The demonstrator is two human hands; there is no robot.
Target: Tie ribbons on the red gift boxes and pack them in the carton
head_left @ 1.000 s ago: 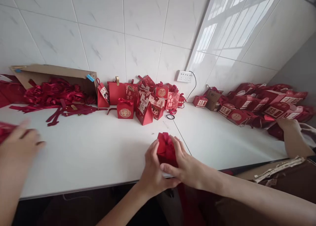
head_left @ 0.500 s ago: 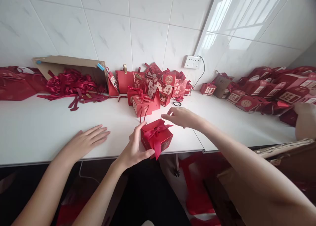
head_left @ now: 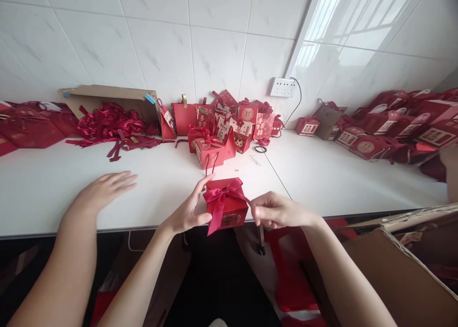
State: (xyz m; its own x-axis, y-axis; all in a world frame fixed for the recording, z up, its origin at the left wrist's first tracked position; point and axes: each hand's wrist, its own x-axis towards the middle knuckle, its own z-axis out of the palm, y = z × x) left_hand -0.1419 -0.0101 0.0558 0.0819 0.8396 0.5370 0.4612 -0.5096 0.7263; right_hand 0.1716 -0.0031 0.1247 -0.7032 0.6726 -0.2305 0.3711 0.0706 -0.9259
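A small red gift box [head_left: 234, 217] with a shiny pinkish-red ribbon bow [head_left: 223, 193] on top sits at the table's front edge. My left hand [head_left: 189, 213] steadies the box from its left side, fingers at the back corner and thumb at the front. On the other side, my right hand [head_left: 277, 210] is closed in a pinch on the bow's right ribbon tail, which stretches out toward it. The other tail hangs over the box's front face. Just behind stands another red box [head_left: 211, 156] with a twisted cord handle.
At left, a co-worker's hand [head_left: 109, 189] hovers over the white table [head_left: 157, 184]. Behind it, a tipped cardboard box [head_left: 118, 93] spills red ribbons [head_left: 110, 119]. Gift boxes pile up at right [head_left: 365, 146]. A black ring [head_left: 260, 149] lies mid-table; an open carton [head_left: 372, 265] stands lower right.
My right hand has come from behind the box to its right side and pinched the ribbon tail. The box has turned slightly toward me. The co-worker's hand has shifted left.
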